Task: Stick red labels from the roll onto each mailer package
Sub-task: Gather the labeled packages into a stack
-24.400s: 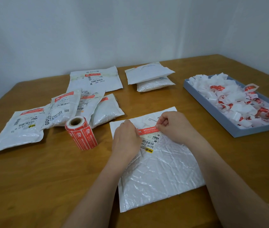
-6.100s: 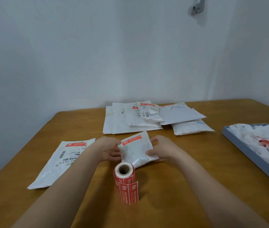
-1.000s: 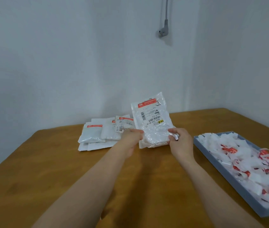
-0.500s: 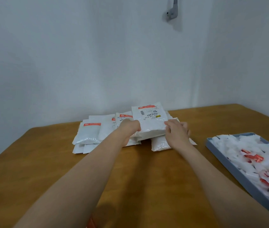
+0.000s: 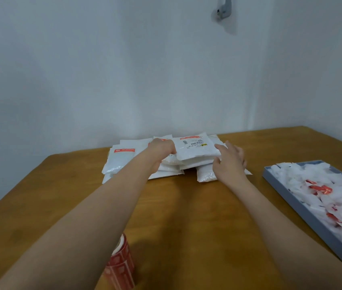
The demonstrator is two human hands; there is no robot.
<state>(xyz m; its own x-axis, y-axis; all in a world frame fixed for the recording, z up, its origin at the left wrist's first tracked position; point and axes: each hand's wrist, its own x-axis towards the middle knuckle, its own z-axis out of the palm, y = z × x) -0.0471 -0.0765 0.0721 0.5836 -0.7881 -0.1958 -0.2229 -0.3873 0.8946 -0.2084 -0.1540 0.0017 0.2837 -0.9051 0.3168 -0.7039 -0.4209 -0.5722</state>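
Wooden table against plain white walls. Mailers piled at the far edge; left hand grips the top one, right hand fingers spread. Roll near-left, tray right.

You have one view only, from a camera worn on your head. It looks forward and slightly down across the wooden table toward the far wall, which fills the upper half. Your forearms stretch away from the lens, your hands far off near the table's back edge. The wide angle bends the edges. No second view overlaps it.
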